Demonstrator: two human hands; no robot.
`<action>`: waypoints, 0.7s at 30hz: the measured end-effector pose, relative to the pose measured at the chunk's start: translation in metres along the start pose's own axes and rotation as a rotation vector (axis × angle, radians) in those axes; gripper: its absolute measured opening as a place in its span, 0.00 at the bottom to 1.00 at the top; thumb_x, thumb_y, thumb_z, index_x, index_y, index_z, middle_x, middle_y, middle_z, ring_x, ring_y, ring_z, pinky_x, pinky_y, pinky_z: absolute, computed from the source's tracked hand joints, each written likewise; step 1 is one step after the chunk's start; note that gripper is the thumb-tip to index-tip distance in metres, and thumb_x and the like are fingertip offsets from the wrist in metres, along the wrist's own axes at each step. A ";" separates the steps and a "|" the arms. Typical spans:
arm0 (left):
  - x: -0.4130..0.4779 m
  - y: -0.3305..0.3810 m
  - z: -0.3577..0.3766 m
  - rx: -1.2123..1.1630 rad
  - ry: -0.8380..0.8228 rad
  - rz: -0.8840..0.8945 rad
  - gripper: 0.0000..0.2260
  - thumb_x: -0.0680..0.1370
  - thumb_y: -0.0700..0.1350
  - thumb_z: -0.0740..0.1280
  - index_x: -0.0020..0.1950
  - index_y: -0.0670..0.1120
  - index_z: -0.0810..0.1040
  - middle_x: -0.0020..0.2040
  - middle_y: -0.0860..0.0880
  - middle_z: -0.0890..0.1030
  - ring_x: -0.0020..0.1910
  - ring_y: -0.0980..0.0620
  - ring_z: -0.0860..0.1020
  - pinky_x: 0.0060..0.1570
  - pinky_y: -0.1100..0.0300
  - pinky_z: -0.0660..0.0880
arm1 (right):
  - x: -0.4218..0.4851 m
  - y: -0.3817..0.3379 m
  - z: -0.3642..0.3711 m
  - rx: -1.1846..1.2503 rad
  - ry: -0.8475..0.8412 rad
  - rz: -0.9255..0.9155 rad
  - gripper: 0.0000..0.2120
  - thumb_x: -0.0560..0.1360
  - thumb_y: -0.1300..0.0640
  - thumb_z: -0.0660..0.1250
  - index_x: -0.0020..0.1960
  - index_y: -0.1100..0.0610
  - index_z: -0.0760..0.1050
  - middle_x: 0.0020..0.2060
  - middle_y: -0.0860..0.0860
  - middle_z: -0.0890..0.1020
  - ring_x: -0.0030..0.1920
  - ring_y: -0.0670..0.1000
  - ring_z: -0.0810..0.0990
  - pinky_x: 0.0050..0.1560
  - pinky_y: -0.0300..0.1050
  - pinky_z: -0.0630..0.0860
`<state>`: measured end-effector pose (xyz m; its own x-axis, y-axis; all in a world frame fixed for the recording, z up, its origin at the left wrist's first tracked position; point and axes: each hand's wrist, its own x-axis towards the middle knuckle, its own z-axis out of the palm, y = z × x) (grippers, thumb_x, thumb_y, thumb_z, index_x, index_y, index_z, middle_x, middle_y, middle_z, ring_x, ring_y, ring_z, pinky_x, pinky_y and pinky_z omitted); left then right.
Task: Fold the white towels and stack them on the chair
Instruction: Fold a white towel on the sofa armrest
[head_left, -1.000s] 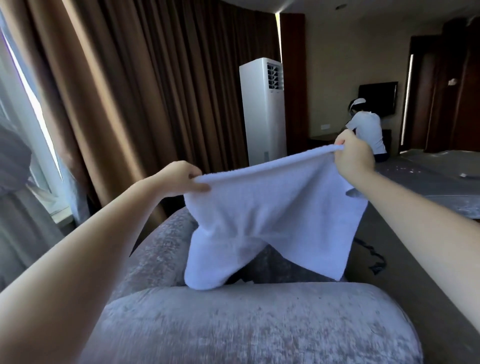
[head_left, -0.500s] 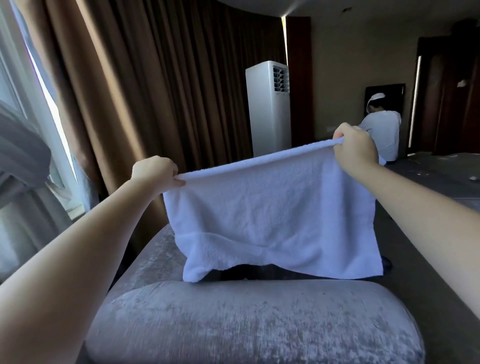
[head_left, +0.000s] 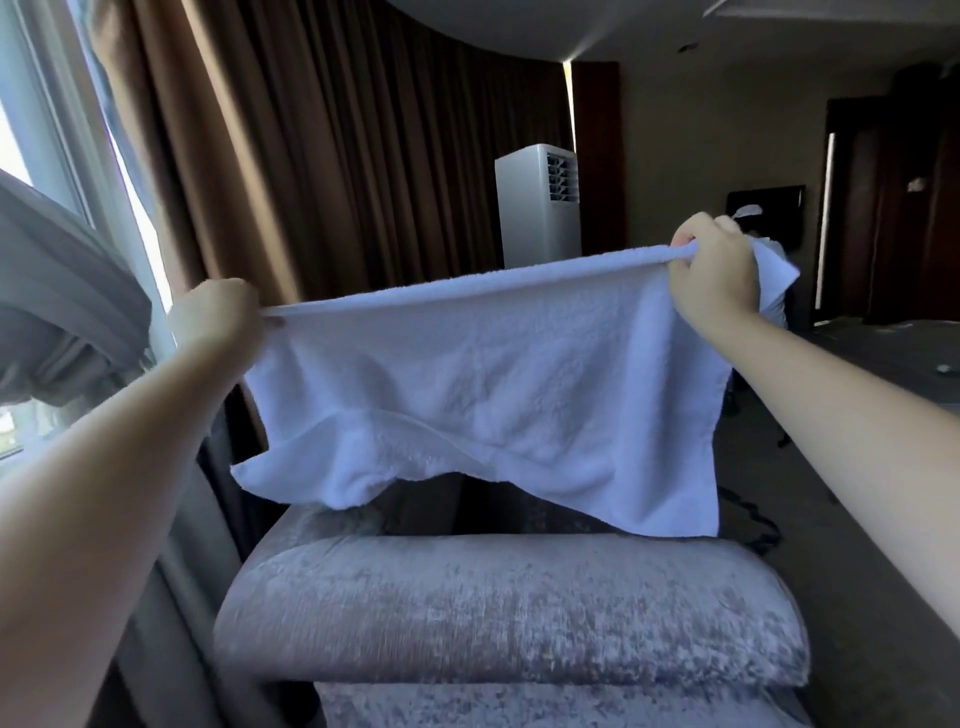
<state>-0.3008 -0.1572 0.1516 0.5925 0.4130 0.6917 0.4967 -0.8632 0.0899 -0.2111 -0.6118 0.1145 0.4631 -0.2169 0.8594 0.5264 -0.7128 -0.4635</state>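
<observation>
Above the grey chair (head_left: 509, 613), a white towel (head_left: 493, 384) hangs spread between two raised hands.

At far left, a window (head_left: 31, 130) lets in daylight beside brown curtains (head_left: 363, 182). The left hand (head_left: 218, 317) pinches the towel's upper left corner with curled fingers. The top edge runs taut and the lower edge sags unevenly just over the chair's back; whether they touch is unclear. A white air unit (head_left: 524, 208) stands behind. The right hand (head_left: 714, 275), well apart from the left and slightly higher, grips the upper right corner, and a flap of cloth pokes out past it.
</observation>
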 end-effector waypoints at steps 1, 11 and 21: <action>-0.002 -0.009 -0.006 -0.056 0.013 -0.036 0.15 0.76 0.53 0.70 0.46 0.40 0.79 0.40 0.40 0.78 0.44 0.39 0.79 0.38 0.54 0.71 | -0.001 -0.004 -0.007 0.013 0.029 -0.001 0.10 0.72 0.70 0.55 0.46 0.61 0.73 0.49 0.59 0.75 0.44 0.56 0.72 0.38 0.46 0.66; -0.034 -0.030 -0.056 -0.368 0.187 -0.079 0.13 0.72 0.43 0.72 0.52 0.37 0.78 0.47 0.32 0.80 0.51 0.33 0.78 0.47 0.45 0.74 | -0.023 -0.028 -0.052 0.003 0.127 -0.002 0.12 0.71 0.68 0.54 0.49 0.60 0.74 0.52 0.59 0.74 0.47 0.59 0.73 0.42 0.52 0.70; -0.042 -0.011 -0.020 -0.434 0.235 -0.073 0.11 0.80 0.44 0.64 0.51 0.35 0.71 0.48 0.30 0.77 0.48 0.32 0.75 0.37 0.49 0.64 | -0.036 0.007 -0.033 -0.002 0.137 0.017 0.12 0.71 0.68 0.55 0.48 0.61 0.75 0.50 0.58 0.75 0.45 0.57 0.73 0.38 0.44 0.62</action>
<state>-0.3440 -0.1711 0.1359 0.3818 0.4434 0.8109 0.1924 -0.8963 0.3995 -0.2476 -0.6310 0.0869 0.3706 -0.3178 0.8727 0.5176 -0.7095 -0.4782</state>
